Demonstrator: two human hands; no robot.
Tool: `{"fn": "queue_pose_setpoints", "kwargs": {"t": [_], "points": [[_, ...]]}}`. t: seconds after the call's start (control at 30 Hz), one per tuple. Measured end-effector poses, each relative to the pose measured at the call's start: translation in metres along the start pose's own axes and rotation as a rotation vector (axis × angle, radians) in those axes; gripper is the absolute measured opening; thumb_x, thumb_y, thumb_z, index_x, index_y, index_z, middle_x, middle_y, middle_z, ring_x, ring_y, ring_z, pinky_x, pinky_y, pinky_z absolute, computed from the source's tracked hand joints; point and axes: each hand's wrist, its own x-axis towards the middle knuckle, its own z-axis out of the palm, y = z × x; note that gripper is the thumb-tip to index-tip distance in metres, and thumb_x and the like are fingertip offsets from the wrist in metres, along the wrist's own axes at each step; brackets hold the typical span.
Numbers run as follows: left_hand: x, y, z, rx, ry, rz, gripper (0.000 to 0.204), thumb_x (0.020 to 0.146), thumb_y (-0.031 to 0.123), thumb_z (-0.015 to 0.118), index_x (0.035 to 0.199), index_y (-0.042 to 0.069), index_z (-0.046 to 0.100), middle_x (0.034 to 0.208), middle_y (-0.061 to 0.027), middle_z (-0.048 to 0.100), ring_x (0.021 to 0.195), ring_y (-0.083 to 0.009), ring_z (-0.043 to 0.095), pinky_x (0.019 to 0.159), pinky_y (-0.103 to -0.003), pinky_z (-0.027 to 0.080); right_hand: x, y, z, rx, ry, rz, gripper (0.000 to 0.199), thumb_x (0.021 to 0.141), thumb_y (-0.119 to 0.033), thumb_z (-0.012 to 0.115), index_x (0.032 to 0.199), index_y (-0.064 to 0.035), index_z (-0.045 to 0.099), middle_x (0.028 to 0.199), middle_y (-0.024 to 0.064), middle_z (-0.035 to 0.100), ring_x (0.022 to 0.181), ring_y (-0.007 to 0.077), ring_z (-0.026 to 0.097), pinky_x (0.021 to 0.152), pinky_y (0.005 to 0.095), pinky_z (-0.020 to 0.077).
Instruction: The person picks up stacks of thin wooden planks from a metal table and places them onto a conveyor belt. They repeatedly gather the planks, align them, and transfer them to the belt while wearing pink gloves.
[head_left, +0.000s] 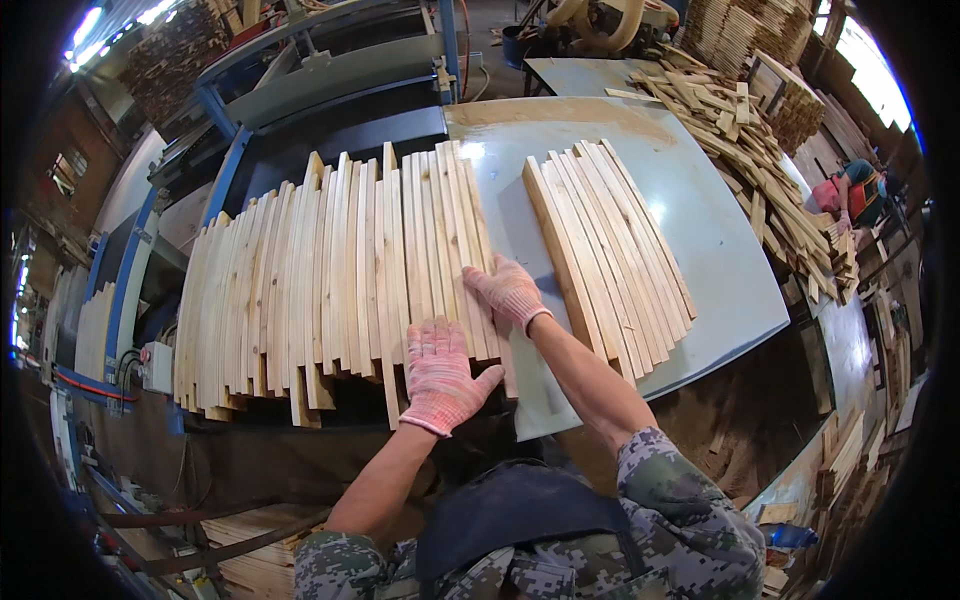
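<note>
A wide row of pale wooden strips (290, 270) lies side by side, its near ends uneven. My left hand (440, 375), in a pink and white knit glove, lies flat with its fingers spread on the near ends at the row's right part. My right hand (508, 290), gloved alike, rests against the row's right edge, fingers stretched over the outermost strips. To its right, a smaller group of wooden strips (610, 255) lies apart on the smooth grey-blue tabletop (720, 270), with a gap between the two groups.
A blue-framed machine (330, 75) with a dark belt stands beyond the row at the far left. A heap of loose wood strips (750, 150) lies at the far right, near stacked lumber (745, 40). Another person (855, 195) crouches at the right edge. A control box (157, 367) sits left.
</note>
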Motion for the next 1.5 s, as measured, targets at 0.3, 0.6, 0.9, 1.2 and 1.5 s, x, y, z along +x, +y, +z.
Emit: {"fn": "queue_pose_setpoints", "kwargs": {"t": [0.3, 0.6, 0.9, 1.2, 1.5], "points": [[0.014, -0.023, -0.005, -0.057, 0.044, 0.14, 0.094, 0.09, 0.063, 0.071, 0.163, 0.011, 0.043, 0.17, -0.0267, 0.033, 0.16, -0.0455, 0.025, 0.133, -0.055, 0.011, 0.063, 0.016, 0.006, 0.118, -0.155, -0.044, 0.071, 0.084, -0.056, 0.082, 0.122, 0.0037, 0.074, 0.108, 0.0199, 0.077, 0.101, 0.0278, 0.073, 0.094, 0.0376, 0.0558], [0.014, -0.025, 0.016, 0.0, 0.123, 0.129, 0.091, 0.082, 0.049, 0.084, 0.159, 0.016, 0.05, 0.169, -0.02, 0.039, 0.158, -0.0425, 0.03, 0.132, -0.058, 0.016, 0.021, -0.042, -0.056, -0.319, -0.003, 0.037, 0.049, 0.092, -0.037, 0.069, 0.109, 0.0072, 0.079, 0.108, 0.0305, 0.077, 0.109, 0.0408, 0.076, 0.096, 0.0461, 0.0606], [0.01, -0.057, -0.004, -0.324, 0.134, 0.187, 0.089, 0.085, 0.044, 0.084, 0.157, 0.006, 0.05, 0.165, -0.0273, 0.042, 0.153, -0.0465, 0.037, 0.13, -0.055, 0.022, 0.003, -0.029, -0.085, -0.842, 0.047, -0.122, 0.07, 0.099, -0.015, 0.058, 0.164, -0.0036, 0.035, 0.128, 0.0232, 0.066, 0.123, 0.037, 0.068, 0.101, 0.0488, 0.0564], [-0.089, -0.286, -0.052, -0.283, 0.625, -0.25, 0.079, 0.089, 0.029, 0.084, 0.155, 0.0, 0.051, 0.159, -0.0276, 0.049, 0.148, -0.0432, 0.045, 0.124, -0.049, 0.037, -0.004, -0.011, -0.072, -0.899, 0.185, -0.394, 0.081, 0.085, -0.018, 0.071, 0.159, -0.0008, 0.043, 0.151, 0.0206, 0.055, 0.137, 0.0397, 0.053, 0.115, 0.0476, 0.045], [-0.146, -0.593, -0.114, 0.385, 0.469, -1.091, 0.094, 0.083, 0.063, 0.074, 0.151, 0.003, 0.051, 0.154, -0.0191, 0.054, 0.141, -0.0373, 0.052, 0.118, -0.048, 0.042, 0.026, -0.024, 0.019, -0.175, 0.019, -0.279, 0.049, 0.105, -0.036, 0.066, 0.139, -0.0016, 0.067, 0.128, 0.015, 0.074, 0.115, 0.0247, 0.069, 0.098, 0.0347, 0.0529]]}}
